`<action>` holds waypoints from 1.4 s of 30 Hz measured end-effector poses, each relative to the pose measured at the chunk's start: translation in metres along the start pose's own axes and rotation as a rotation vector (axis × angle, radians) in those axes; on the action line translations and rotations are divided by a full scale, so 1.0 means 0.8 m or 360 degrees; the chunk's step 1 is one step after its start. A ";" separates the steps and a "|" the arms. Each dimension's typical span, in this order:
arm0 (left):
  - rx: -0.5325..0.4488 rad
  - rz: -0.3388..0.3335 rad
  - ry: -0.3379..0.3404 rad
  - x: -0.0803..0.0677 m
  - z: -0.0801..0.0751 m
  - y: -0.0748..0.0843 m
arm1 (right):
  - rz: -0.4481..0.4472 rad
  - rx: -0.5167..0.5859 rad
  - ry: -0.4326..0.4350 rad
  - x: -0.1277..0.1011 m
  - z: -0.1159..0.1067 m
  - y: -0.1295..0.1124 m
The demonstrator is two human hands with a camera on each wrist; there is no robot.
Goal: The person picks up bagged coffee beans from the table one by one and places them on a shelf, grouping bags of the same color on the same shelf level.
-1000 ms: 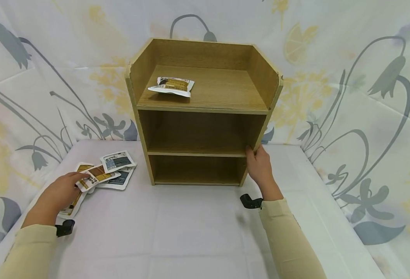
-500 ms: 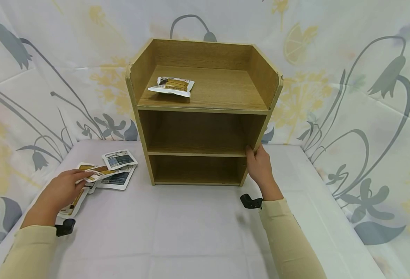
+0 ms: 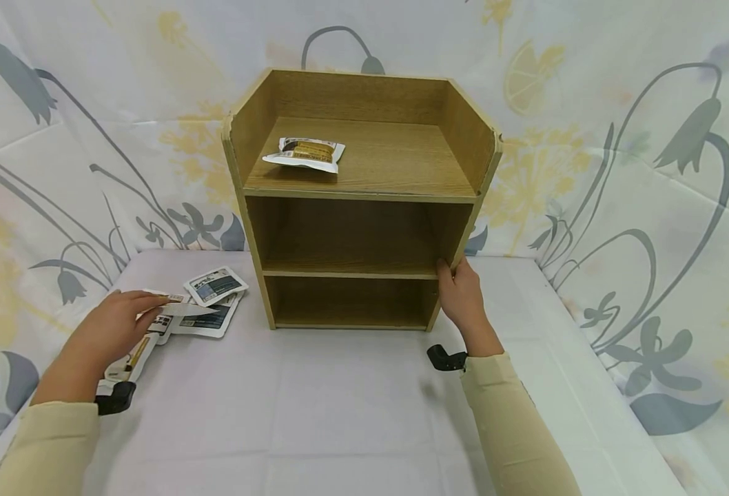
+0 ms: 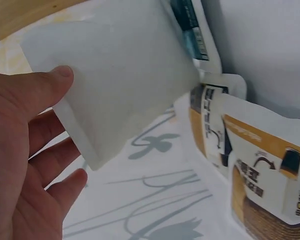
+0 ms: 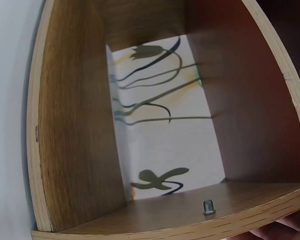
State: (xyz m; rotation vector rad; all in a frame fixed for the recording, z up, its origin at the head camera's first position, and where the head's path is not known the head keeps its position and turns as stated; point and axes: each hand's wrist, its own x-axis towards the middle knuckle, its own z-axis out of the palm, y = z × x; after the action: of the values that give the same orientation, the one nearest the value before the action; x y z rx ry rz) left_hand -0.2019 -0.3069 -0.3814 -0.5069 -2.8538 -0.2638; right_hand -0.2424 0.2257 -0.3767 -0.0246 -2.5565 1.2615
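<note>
My left hand (image 3: 105, 332) pinches a flat white food pouch (image 3: 185, 310) by its edge, thumb on one face and fingers behind. In the left wrist view the pouch (image 4: 115, 85) turns its plain white back to the camera. Under and beside it lie several similar pouches, one with a blue label (image 3: 216, 285) and one with a brown label (image 3: 134, 358). My right hand (image 3: 462, 297) grips the right side panel of a small wooden shelf (image 3: 364, 195). In the right wrist view its fingers (image 5: 292, 222) show just outside that panel.
A plump white-and-gold pouch (image 3: 309, 153) lies on the shelf's top board, toward the left. Two compartments are below it. A small metal peg (image 5: 209, 207) sticks out inside the side panel. White cloth (image 3: 340, 406) covers the table, and a flower-printed cloth (image 3: 588, 172) hangs behind.
My left hand has lifted the pouch off the pile and tilted it, so its printed front no longer faces the head view. The blue-labelled pouch slid slightly right. My right hand stays put.
</note>
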 end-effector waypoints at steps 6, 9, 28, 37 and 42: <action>0.0012 -0.0037 -0.0092 0.003 -0.016 0.011 | -0.0012 -0.0007 0.0007 0.001 0.000 0.000; 0.0025 -0.0059 -0.0110 0.004 -0.022 0.015 | -0.0029 -0.0007 0.0012 0.002 0.000 -0.001; 0.0075 0.0047 0.0082 -0.003 -0.061 0.048 | -0.0033 0.0002 0.0007 0.000 0.000 0.000; 0.0124 0.0080 0.0091 -0.002 -0.079 0.067 | -0.0039 0.0004 0.0013 -0.001 0.000 -0.001; 0.0123 0.0112 0.0117 -0.002 -0.088 0.076 | -0.0035 0.0011 0.0015 0.000 0.000 0.000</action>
State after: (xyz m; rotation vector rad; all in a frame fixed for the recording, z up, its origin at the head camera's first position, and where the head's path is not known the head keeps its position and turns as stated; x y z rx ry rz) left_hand -0.1649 -0.2664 -0.3064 -0.5692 -2.7565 -0.1556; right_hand -0.2422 0.2256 -0.3765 -0.0010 -2.5373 1.2591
